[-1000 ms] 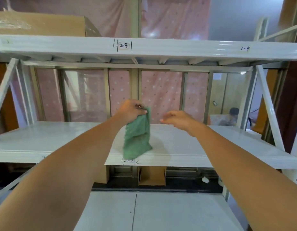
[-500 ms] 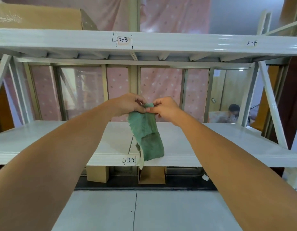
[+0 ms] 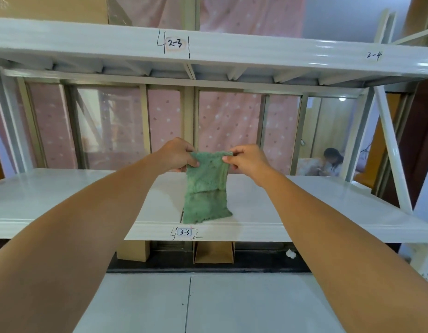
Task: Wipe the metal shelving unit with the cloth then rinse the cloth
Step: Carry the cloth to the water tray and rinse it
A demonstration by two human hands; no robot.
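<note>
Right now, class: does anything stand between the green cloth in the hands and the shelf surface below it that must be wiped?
Nothing visible does. The left hand and right hand pinch the top corners of the green cloth, which hangs over a bare stretch of the white shelf. The cardboard boxes sit below that shelf, out of the way.

— What does the cloth [image 3: 207,186] look like?

— Green, fuzzy, a little speckled. It hangs upright as a narrow strip, its top edge stretched flat and a crosswise fold line about halfway down.

— Where is it?

— Over the middle shelf [image 3: 63,195] of the metal shelving unit [image 3: 232,50]. Its lower corners seem to brush the shelf's front part, though contact is hard to judge from this angle.

— And the unit?

— White-painted metal, glossy. The upper beam carries handwritten marks "2-3" and "2-4"; the middle shelf's front edge reads "3-3", right below the cloth.
</note>
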